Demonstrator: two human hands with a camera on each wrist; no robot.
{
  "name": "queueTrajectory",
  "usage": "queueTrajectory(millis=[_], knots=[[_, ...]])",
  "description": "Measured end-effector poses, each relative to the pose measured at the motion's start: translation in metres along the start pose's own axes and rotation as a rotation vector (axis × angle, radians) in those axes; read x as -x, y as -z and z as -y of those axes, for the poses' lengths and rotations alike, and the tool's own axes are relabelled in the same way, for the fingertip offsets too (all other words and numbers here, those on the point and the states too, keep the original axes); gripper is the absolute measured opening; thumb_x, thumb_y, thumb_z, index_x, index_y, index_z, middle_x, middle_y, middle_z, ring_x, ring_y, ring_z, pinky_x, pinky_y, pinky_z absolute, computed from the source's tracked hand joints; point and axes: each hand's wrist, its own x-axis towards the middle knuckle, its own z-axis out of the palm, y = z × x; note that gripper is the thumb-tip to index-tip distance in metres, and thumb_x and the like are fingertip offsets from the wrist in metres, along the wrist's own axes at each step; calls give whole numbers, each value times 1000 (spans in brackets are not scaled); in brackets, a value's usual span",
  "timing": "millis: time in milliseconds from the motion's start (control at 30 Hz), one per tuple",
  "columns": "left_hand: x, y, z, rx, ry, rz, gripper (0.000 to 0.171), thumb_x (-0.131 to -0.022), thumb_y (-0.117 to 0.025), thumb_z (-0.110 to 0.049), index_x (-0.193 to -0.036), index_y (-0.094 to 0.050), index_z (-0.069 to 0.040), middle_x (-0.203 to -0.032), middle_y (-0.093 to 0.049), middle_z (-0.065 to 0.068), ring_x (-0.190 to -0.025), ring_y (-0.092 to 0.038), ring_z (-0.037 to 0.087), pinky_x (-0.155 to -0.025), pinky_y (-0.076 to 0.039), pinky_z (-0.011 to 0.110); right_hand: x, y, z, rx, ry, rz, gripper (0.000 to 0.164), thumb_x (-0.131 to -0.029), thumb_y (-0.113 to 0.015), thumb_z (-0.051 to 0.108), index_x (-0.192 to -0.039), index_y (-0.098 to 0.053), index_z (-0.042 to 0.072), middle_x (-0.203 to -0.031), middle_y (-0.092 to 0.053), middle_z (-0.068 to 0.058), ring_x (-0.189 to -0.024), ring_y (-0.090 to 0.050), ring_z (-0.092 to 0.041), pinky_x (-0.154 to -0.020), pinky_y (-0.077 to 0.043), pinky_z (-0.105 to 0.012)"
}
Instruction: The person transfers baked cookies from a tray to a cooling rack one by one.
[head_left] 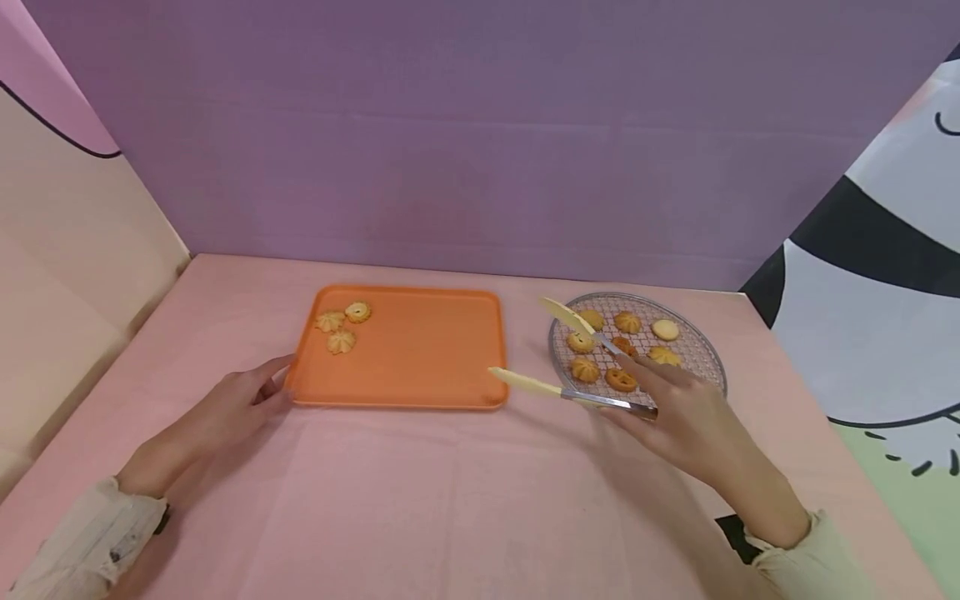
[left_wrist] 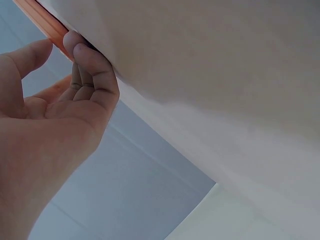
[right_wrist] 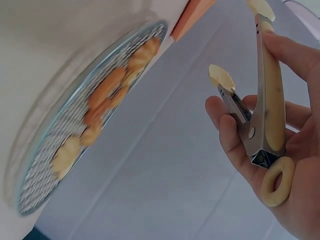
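My left hand (head_left: 240, 407) holds the near left edge of an orange tray (head_left: 420, 350). In the left wrist view its thumb meets the tray's side (left_wrist: 46, 24), and curled fingertips lie low beside it. Three small cookies (head_left: 341, 342) lie in the tray's far left part. My right hand (head_left: 686, 421) grips metal tongs (head_left: 611, 402) with pale yellow tips. The tongs' arms are spread apart over and beside a round wire rack (head_left: 708, 354), with nothing between the tips. A ring (right_wrist: 278, 181) hangs at their hinge end. Several cookies (head_left: 627, 322) sit on the rack, partly covered by hand and tongs.
A pink cloth covers the table (head_left: 420, 500). Behind it rises a purple wall (head_left: 465, 167), with a pale side panel (head_left: 67, 242) on the left and a cartoon-printed panel (head_left: 885, 317) on the right. The tray and rack stand apart, side by side.
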Motion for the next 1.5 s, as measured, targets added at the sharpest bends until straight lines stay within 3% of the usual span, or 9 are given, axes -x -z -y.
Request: queueTrajectory(millis=[333,767,900,1100,1333,1500], knots=[[-2,-2,-1,12,-3,3,57,-99,-63,-17,-146,-41,6,-83,-60,-2,-73,-51,12,-66,-43,25,-33,-17,20,-4,63,75,67,-81,-80,46,-128,-65,1,-115,-69,-19,-96,-69,-37,-76,-56,-51],[3,0,-3,18,-1,6,56,-98,-63,-16,-146,-41,5,-83,-61,-2,-73,-52,11,-66,-44,24,-73,-37,50,-67,104,126,67,-82,-81,42,-130,-63,-1,-114,-69,-19,-91,-70,-31,-75,-57,-45],[4,-1,-3,22,-4,6,56,-98,-63,-15,-146,-42,5,-82,-61,-2,-72,-52,11,-66,-44,24,-82,-42,58,-75,94,166,65,-85,-78,44,-131,-62,1,-114,-69,-17,-86,-70,-28,-72,-57,-45],[4,-1,-4,27,0,9,56,-99,-63,-15,-146,-41,5,-83,-61,-1,-73,-52,11,-66,-44,24,-93,-49,64,-105,54,204,65,-87,-75,46,-135,-61,4,-121,-67,-18,-94,-69,-32,-77,-56,-47],[3,0,-6,23,11,11,57,-98,-63,-16,-147,-41,5,-83,-61,0,-73,-53,12,-66,-45,25,-107,-66,69,-174,81,180,62,-86,-78,41,-133,-63,5,-96,-70,-8,-69,-60,-17,-62,-52,-35],[2,-1,-6,26,13,15,57,-98,-64,-16,-146,-42,5,-83,-62,0,-73,-53,13,-65,-45,25,-114,-81,72,-212,105,206,62,-87,-77,40,-137,-61,7,-96,-71,-7,-70,-60,-16,-67,-52,-36]])
